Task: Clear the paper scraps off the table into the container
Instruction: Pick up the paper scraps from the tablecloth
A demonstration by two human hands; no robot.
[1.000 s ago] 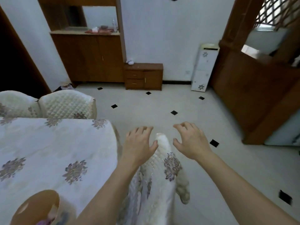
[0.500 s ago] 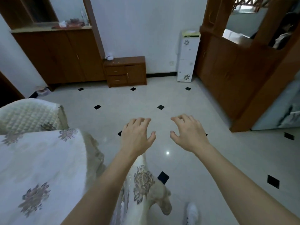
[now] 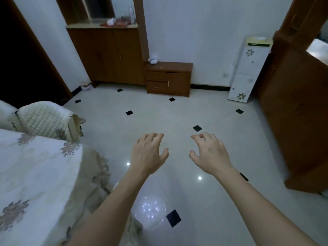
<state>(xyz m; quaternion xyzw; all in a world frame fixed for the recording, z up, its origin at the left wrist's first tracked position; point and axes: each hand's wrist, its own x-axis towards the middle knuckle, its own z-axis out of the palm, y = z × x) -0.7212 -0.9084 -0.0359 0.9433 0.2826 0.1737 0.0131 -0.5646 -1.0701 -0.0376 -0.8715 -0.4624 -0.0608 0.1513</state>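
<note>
- View swings left versus half a second ago; more of the cloth-covered table (image 3: pixel 35 174) shows, lower left.
- Left hand (image 3: pixel 148 155) and right hand (image 3: pixel 210 153) hover apart over the tiled floor (image 3: pixel 177 112), fingers loosely curled, empty.

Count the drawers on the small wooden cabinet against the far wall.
2. Both are in the left half of the small cabinet: the upper drawer, and the lower drawer directly beneath it. The right half is a door; anything behind it is hidden.

No writing can be read; the dark strip (image 3: pixel 259 44) on the white cabinet (image 3: pixel 248 71) is blurred
</note>
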